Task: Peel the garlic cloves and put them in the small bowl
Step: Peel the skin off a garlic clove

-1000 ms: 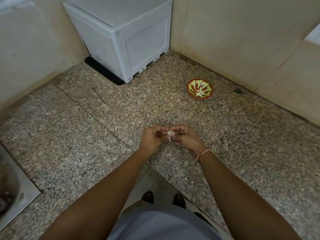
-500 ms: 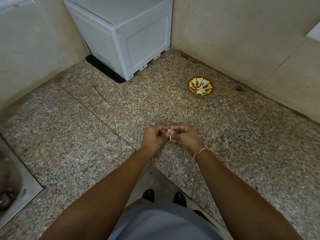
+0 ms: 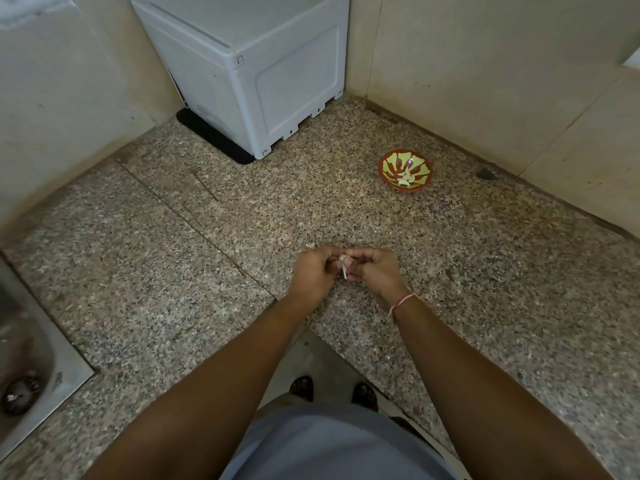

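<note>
bench [image 3: 398, 223]: speckled stone | small bowl [image 3: 405, 170]: far back by the wall, a few peeled cloves inside | left hand [image 3: 316, 271] and right hand [image 3: 375, 270]: both curled, pinching one garlic clove [image 3: 344, 262] between them | tip: hold tight, pull the hanging skin off slowly, then reach to the bowl

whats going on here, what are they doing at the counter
A person is peeling garlic over a speckled stone counter. Both hands meet in front of them: the left hand and the right hand pinch one garlic clove between their fingertips, with a strip of skin hanging below it. Farther back on the right sits the small bowl, red and green, with a few pale peeled cloves already inside. The held clove has not yet gone in.
</note>
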